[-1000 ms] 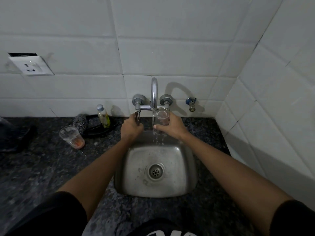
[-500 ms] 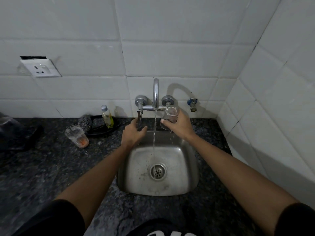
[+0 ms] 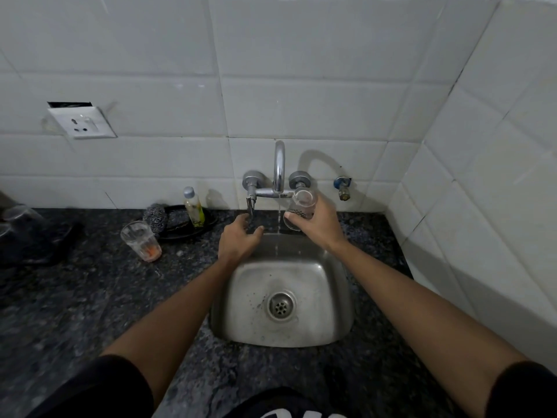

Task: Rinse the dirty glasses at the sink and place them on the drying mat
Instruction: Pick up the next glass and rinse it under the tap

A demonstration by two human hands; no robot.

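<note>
Your dark speckled stone bench runs out of view at the left and at the bottom, where your black sleeves cover part of it. On its far left sits a dim, dark shape, too murky to make out. Set into the bench is the sink, a rounded square of dull steel with a round drain, its far rim partly hidden behind your hands. Above it the chrome tap curves out from the white tiled wall, and a thin stream of water falls from it into the basin. Your right hand is curled round a clear glass, held tilted just right of the stream and over the sink's far edge; your fingers cover its lower part. Your left hand hovers by the tap's left lever with fingers loosely bent, gripping nothing; whether a fingertip touches the lever you cannot tell. Left of the sink a second glass, ribbed and clear with orange dregs, stands upright on the bench, near a dark dish holding a small bottle and a wiry scrubber.
</note>
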